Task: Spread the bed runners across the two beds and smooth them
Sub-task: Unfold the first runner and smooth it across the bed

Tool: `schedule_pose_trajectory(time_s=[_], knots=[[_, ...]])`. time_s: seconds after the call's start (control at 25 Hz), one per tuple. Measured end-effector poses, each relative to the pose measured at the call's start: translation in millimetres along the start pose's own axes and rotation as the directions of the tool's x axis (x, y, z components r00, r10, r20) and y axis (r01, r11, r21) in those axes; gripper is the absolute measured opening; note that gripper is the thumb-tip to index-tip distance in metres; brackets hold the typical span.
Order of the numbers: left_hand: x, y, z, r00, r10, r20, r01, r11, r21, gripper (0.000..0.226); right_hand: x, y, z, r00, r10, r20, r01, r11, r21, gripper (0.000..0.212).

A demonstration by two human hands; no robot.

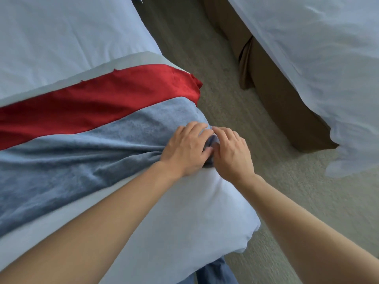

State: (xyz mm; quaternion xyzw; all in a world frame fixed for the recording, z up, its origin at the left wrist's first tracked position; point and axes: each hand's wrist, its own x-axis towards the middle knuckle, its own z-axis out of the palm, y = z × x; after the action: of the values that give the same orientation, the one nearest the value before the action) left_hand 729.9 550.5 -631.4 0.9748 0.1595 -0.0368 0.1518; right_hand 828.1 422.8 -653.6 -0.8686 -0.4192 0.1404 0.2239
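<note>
At the far left, the near bed point(61, 37) with its white cover fills most of the view, and two runners lie across it side by side, slanting up toward its right edge. The red runner point(102, 103) is the farther one, lying fairly flat, its end folded over the edge of the bed. Just beside it, touching along one long side, the grey runner point(71, 160) is bunched into long folds that draw together toward the hands at the bed's edge. The left hand point(186, 148) lies on the gathered end of the grey runner, fingers curled down over the cloth and thumb pinching a dark fold of it. The right hand point(231, 152) sits directly against the left one at the same fold, fingers bent and spread over the edge; whether it actually has hold of the cloth cannot be told. Below the hands, the white corner of the bed hangs over the carpet point(205, 58). Further right, across the strip of carpet, stands the second bed point(317, 58) with a rumpled white cover and a brown skirt point(276, 95) beneath it.
</note>
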Motion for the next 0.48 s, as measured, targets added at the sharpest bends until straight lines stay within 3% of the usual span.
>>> schedule_pose_trajectory(time_s=[0.08, 0.2, 0.28, 0.36, 0.48], knots=[[0.3, -6.9, 19.1, 0.998, -0.033, 0.053, 0.028, 0.995, 0.091, 0.058, 9.4, -3.9, 19.3, 1.000, 0.012, 0.028, -0.014, 0.997, 0.073, 0.050], [1.7, -17.8, 43.5, 0.975, -0.060, 0.213, 0.012, 0.976, 0.218, 0.068, -0.5, 22.9, 47.6, 0.982, 0.049, 0.182, -0.056, 0.998, 0.031, 0.047], [16.9, -19.2, 44.9, 0.959, -0.062, 0.277, -0.001, 0.975, 0.220, 0.075, -1.4, 41.6, 52.6, 0.970, 0.138, 0.202, -0.140, 0.990, -0.005, 0.038], [32.4, -18.3, 38.8, 0.961, -0.040, 0.274, -0.008, 0.985, 0.170, 0.079, 6.2, 43.9, 51.2, 0.974, 0.158, 0.161, -0.162, 0.987, 0.006, 0.028], [46.2, -35.7, 27.1, 0.987, -0.020, 0.161, -0.003, 0.990, 0.139, 0.070, 30.4, 24.1, 46.7, 0.985, 0.142, 0.098, -0.149, 0.987, 0.061, 0.039]])
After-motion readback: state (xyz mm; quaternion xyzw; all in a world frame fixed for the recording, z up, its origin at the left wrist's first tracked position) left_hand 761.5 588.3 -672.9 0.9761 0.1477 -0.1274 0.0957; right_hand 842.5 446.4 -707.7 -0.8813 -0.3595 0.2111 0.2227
